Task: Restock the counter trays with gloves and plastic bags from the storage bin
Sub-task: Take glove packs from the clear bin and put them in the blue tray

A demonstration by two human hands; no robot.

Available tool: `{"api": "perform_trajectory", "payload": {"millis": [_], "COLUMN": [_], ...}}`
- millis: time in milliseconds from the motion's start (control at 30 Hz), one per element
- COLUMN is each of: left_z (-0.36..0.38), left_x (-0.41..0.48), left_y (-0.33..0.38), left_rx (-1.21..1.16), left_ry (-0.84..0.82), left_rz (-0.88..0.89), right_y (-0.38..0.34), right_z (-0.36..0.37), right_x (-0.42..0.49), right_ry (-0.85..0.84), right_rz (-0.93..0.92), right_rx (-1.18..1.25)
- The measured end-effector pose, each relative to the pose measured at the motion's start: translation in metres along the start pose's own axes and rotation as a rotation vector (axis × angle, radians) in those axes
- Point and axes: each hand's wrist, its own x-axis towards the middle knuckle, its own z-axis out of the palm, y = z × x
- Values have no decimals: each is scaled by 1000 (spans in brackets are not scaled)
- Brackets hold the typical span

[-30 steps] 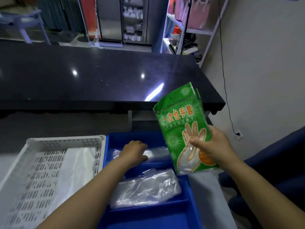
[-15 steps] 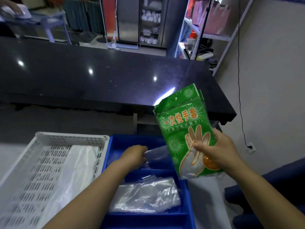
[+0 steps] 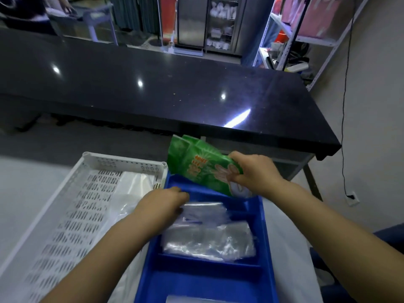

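Over the far compartment of the blue tray (image 3: 265, 232) I see the right hand (image 3: 255, 173) reaching in from the right, wrist bent, fingers and thumb pinched on the lower end of the green glove packet (image 3: 196, 165). Packet is tilted, top end pointing up and left away from the fingertips, glossy crinkled film, orange print too blurred to read. Its bottom corner dips behind the tray's far rim.

Left hand (image 3: 162, 204) comes in palm down, fingers curled together onto a flat clear plastic bag (image 3: 205, 212) just right of the fingertips; whether they grip or only press it, I cannot tell. Nearer me than those fingers, a crumpled clear bag stack (image 3: 209, 239) fills the next compartment, shiny and wrinkled. Another clear piece at the bottom edge is cut off.

Left of the left hand sits the white perforated basket (image 3: 72, 213), hard plastic with slotted walls, touching the tray, thin white film inside. Beyond both hands runs the black polished counter (image 3: 153, 88).
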Motion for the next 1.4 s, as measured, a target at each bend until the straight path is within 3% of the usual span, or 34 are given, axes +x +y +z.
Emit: {"api": "perform_trajectory", "payload": {"millis": [200, 300, 533, 833, 1000, 1133, 1200, 1267, 1333, 1400], "left_z": [3, 6, 6, 2, 6, 8, 5, -3, -15, -28], "left_x": [-27, -32, -31, -23, -18, -15, -13, -5, 11, 32], "left_y": [-4, -5, -3, -4, -5, -3, -3, -3, -1, 6], "left_rx": [-103, -121, -148, -157, -168, -184, -180, -166, -135, -136], "left_ry": [-42, -43, -30, -11, -4, 9, 19, 59, 126, 181], "left_rz": [2, -8, 12, 44, 47, 47, 49, 46, 40, 50], "right_y": [-7, -7, -4, -10, -9, -10, -12, -15, -20, -23], "right_z": [26, 35, 59, 58, 58, 61, 52, 37, 16, -3], "right_x": [30, 39, 38, 41, 41, 28, 18, 8, -1, -7], "right_ry": [-302, -356, -138, -283, -335, -77, 0, 10, -76, -168], "right_rz": [-114, -135, -108, -18, 9, -22, -15, -1, 20, 17], "right_rx": [-92, -89, -216, 75, 85, -49, 54, 332, 665, 693]}}
